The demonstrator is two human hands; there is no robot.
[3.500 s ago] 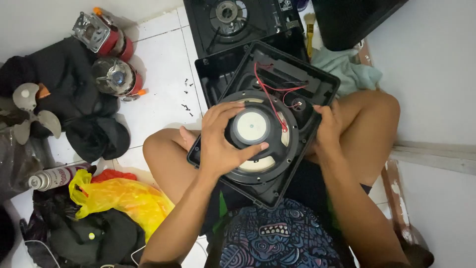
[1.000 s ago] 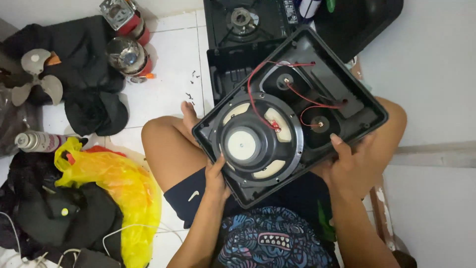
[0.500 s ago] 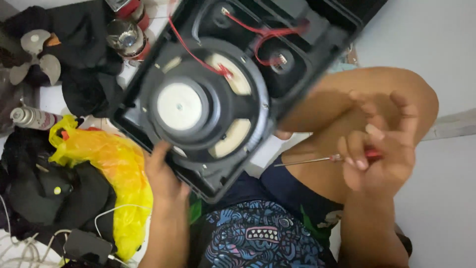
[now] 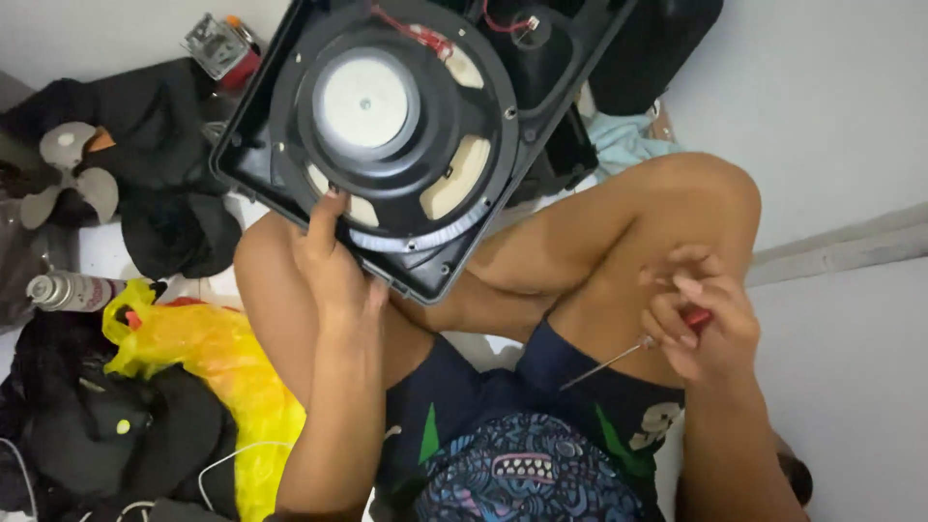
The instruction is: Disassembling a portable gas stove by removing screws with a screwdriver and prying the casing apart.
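The black speaker panel, with its big round speaker cone back facing up, now sits higher and further left than half a second ago; its top edge runs out of view. Its lower edge rests against the person's bent knees. Against the panel, everything else is placed: the left hand is at the panel's lower rim, thumb and fingers clamped on the edge, a grip it has kept since a second ago, though it has slid with the panel as it tipped. Right of the panel and well apart from it, the right hand rests on the right thigh, fingers closed around a red-handled screwdriver whose thin shaft points down and left toward the shorts; earlier that hand held the panel's right corner. Left of the panel lie a dark heap of clothes, below it a yellow plastic bag, and beside that a small spray can on the tiled floor.
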